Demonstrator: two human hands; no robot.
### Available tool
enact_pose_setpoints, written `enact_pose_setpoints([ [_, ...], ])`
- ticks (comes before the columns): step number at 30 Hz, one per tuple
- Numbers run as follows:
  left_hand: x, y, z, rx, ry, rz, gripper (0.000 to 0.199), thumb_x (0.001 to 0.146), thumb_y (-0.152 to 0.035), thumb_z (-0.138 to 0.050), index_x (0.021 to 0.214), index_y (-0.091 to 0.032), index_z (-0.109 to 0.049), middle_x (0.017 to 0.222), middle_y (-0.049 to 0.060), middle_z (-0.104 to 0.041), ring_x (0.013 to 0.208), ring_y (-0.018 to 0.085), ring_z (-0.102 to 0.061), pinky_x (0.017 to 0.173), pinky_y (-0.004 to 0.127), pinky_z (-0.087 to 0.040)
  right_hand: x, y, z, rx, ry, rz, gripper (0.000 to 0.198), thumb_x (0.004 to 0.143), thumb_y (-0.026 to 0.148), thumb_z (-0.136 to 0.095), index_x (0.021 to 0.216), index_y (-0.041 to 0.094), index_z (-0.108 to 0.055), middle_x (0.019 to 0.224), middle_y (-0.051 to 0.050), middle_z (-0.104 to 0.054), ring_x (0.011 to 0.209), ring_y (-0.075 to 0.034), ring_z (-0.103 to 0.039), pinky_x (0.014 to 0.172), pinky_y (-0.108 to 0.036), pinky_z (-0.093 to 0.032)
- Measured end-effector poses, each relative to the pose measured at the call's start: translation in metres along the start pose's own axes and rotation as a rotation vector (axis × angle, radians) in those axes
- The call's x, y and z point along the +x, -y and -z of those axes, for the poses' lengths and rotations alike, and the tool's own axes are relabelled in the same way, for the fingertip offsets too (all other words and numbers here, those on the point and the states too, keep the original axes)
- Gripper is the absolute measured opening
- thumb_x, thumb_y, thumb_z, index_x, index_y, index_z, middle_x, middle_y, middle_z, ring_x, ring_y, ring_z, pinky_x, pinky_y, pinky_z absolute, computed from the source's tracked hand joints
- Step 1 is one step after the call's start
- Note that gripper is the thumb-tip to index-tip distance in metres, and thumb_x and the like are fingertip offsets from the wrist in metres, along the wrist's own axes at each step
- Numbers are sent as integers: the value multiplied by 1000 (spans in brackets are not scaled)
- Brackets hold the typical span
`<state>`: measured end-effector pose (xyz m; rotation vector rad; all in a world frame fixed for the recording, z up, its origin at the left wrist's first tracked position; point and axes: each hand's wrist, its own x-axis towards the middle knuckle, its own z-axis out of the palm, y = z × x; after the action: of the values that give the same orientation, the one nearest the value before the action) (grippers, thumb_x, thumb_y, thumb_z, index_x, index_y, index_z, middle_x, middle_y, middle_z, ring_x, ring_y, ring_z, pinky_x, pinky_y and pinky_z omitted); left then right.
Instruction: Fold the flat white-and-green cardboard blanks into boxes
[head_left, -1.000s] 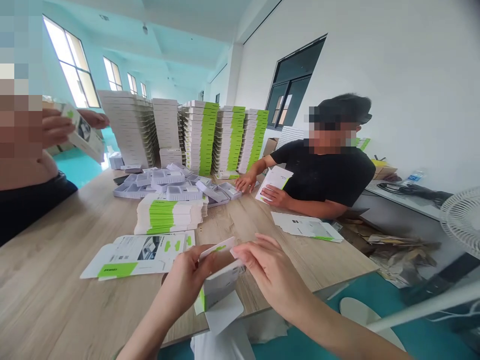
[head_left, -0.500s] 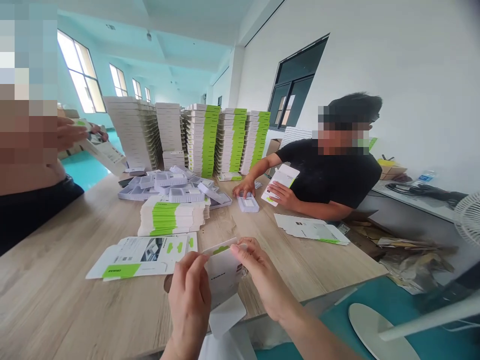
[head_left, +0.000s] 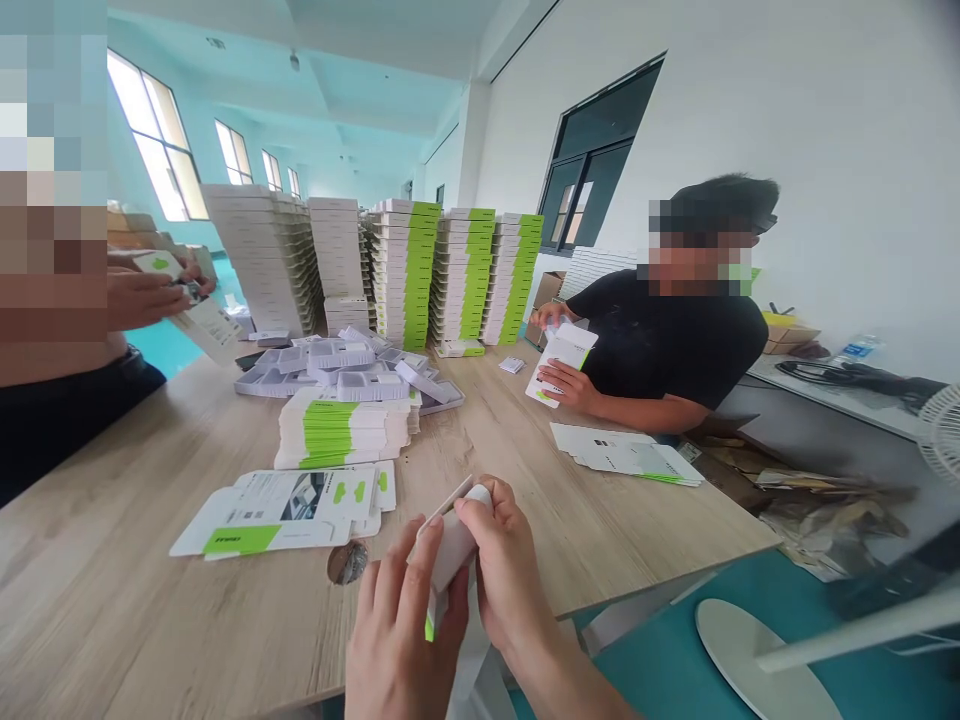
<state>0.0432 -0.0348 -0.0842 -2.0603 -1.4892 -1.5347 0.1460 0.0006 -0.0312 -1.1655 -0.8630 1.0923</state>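
Observation:
Between my two hands, at the table's front edge, is a white cardboard box (head_left: 454, 548) with a bit of green near its lower end. My left hand (head_left: 409, 610) grips its left side, fingers over the top and thumb below. The fingers of my right hand (head_left: 504, 570) are closed round the right side, its thumb pressing on a top flap. Most of the box's printed face is hidden. Left of my hands lie flat printed cartons (head_left: 277, 510), and beyond them a thick stack of folded cartons (head_left: 337, 432).
Plastic trays (head_left: 337, 370) lie heaped behind the carton stack. Tall stacks of boxes (head_left: 405, 280) rise at the back. A co-worker (head_left: 660, 340) at right holds a carton; another person's hands (head_left: 157, 290) hold one at left. A round hole (head_left: 346, 562) and a fan base (head_left: 750, 660) are nearby.
The box in my hands has turned, its printed face swinging out of view, and its top flap is bent over. The right co-worker lifted a plastic tray from the table toward their carton.

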Motion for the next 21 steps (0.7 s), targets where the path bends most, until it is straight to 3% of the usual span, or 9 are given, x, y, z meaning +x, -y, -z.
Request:
enact_pose_setpoints([
  [3,2,-1,1,6,25,12,29,107,-30,-48,134,-23,-58,111,9,-76,85,21,-70,76,34,-55,-1,8,-4,109,-46,-145,33,61,34,-66,80,27,-41,67,6,-46,56,-14,-42,51,-27,-39],
  [7,3,-4,4,24,62,36,30,109,-36,-42,127,-20,-59,104,9,-77,83,22,-70,70,33,-55,0,15,-8,128,-74,-144,39,53,32,-62,83,28,-37,87,2,-58,61,-14,-47,53,-28,-43],
  [10,4,-5,5,43,46,22,29,109,-37,-40,123,-21,-60,108,8,-77,83,21,-70,71,33,-57,1,18,-8,121,-63,-171,42,54,31,-62,87,29,-37,96,2,-61,60,-13,-48,52,-27,-41],
  [14,4,1,5,66,42,6,29,109,-38,-42,124,-22,-61,108,8,-77,85,20,-73,72,31,-58,1,16,-1,138,27,-202,42,60,34,-69,92,29,-42,93,3,-63,63,-14,-52,55,-27,-43],
  [18,6,7,5,72,38,-5,28,108,-39,-47,122,-21,-63,99,7,-78,84,20,-75,71,29,-58,2,5,13,94,28,-127,46,68,52,-76,101,27,-54,114,-5,-68,91,-23,-63,74,-34,-51],
  [21,6,6,4,79,19,-18,28,107,-40,-49,120,-21,-64,99,7,-78,83,20,-75,71,28,-57,2,-5,24,32,5,-39,47,73,62,-76,101,26,-61,132,-9,-65,113,-28,-61,87,-38,-51],
])
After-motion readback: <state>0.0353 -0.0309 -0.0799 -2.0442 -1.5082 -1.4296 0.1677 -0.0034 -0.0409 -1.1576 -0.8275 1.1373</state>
